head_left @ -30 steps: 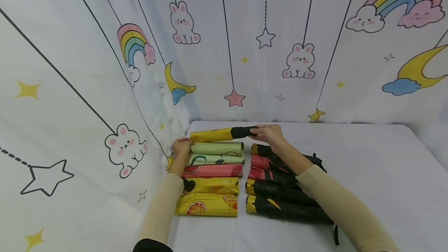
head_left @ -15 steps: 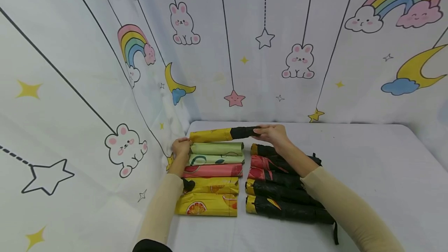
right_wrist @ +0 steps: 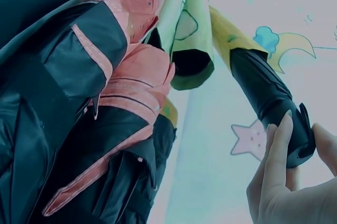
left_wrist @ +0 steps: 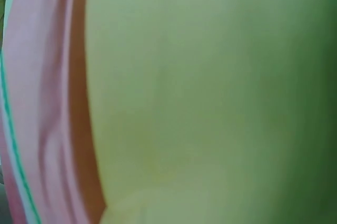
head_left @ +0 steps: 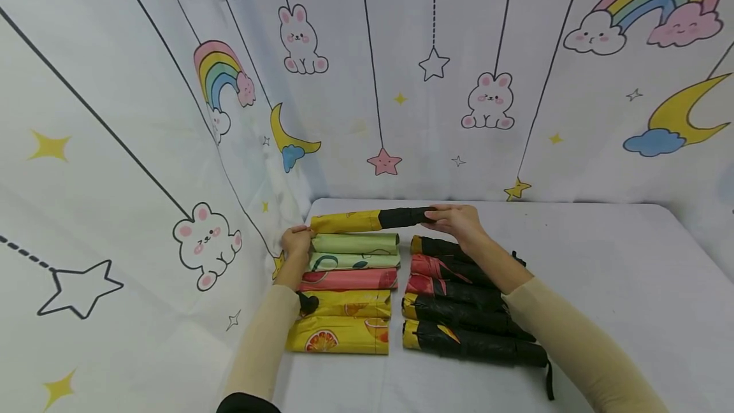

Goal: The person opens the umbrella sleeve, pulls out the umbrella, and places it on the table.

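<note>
At the back of the table, my right hand [head_left: 461,225] grips the black end of a folded umbrella [head_left: 406,217], thumb and fingers around its tip. The umbrella's other end is hidden inside a yellow sleeve [head_left: 344,222]. My left hand [head_left: 296,241] pinches the sleeve's left end. In the right wrist view the black umbrella [right_wrist: 258,79] comes out of the sleeve's mouth [right_wrist: 234,39]. Just in front lies a plain green sleeve [head_left: 355,244], its dark opening visible in that wrist view. Blurred pale green cloth [left_wrist: 200,87] fills most of the left wrist view.
In a column nearer me lie a patterned light green sleeve [head_left: 355,262], a red sleeve [head_left: 350,280] and yellow orange-print sleeves [head_left: 350,336]. To their right is a row of several folded black umbrellas [head_left: 482,346], some with red or yellow ends. A printed curtain [head_left: 344,113] stands behind.
My right hand has moved to the right, drawing more of the black umbrella out of the yellow sleeve. The left hand stays at the sleeve's left end.
</note>
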